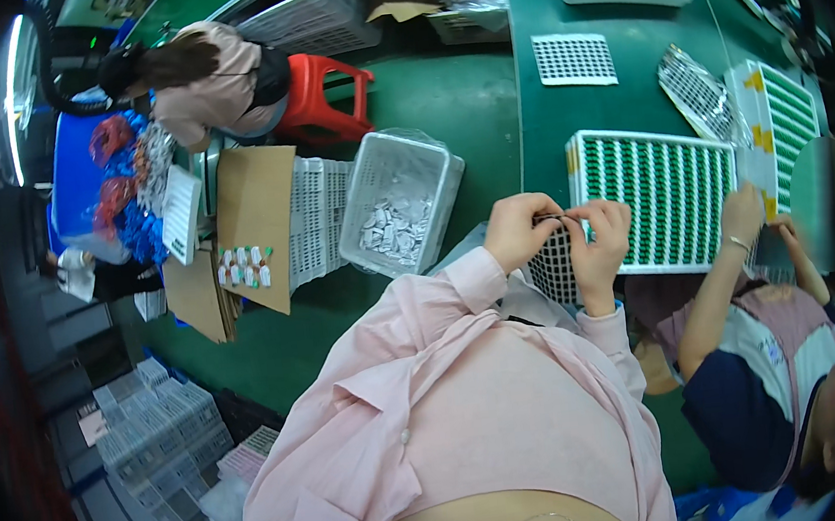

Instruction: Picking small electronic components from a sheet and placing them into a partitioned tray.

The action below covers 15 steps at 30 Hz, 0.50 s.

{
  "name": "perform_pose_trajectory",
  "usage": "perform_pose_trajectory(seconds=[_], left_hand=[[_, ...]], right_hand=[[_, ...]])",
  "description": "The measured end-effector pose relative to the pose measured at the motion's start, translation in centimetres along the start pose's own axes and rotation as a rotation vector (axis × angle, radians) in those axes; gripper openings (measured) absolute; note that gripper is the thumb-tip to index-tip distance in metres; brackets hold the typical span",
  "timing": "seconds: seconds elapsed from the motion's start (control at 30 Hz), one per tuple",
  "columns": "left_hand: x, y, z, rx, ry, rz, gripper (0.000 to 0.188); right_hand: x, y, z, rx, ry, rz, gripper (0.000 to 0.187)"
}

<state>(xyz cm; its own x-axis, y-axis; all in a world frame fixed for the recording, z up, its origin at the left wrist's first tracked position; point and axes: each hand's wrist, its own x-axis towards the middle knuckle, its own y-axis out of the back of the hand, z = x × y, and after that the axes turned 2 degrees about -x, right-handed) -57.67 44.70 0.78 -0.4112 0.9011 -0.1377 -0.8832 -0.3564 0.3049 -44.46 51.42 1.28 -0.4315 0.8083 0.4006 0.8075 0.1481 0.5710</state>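
Observation:
My left hand (522, 234) and my right hand (602, 250) meet at the near edge of the green table. Both pinch the upper edge of a sheet (552, 270) covered in rows of small dark pads, which hangs down between them. The fingertips are close together, and whatever small piece may be between them is too small to make out. Just beyond my right hand lies a white tray (574, 167) filled with rows of green and white parts. A white sheet with black dots (574, 60) lies flat farther back on the table.
At right, a co-worker's hand (741, 213) reaches to another tray (792, 124) with yellow tape. A crumpled dotted sheet (694, 88) lies nearby. Left of me stand a white bin (358, 228) of small white pieces, cardboard (256, 201) and a red stool (326, 96) beside a seated person.

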Motion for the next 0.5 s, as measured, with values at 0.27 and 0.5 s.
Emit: perform_pose_trajectory(seconds=[0.27, 0.5], left_hand=[[0.6, -1.2, -1.0, 0.034, -0.061, 0.01, 0.012], [2.5, 1.6, -0.5, 0.566, -0.404, -0.033, 0.005]], right_hand=[[-1.6, 0.6, 1.6, 0.036, -0.067, -0.136, 0.005], [-4.2, 2.4, 9.5, 0.492, -0.776, -0.083, 0.011]])
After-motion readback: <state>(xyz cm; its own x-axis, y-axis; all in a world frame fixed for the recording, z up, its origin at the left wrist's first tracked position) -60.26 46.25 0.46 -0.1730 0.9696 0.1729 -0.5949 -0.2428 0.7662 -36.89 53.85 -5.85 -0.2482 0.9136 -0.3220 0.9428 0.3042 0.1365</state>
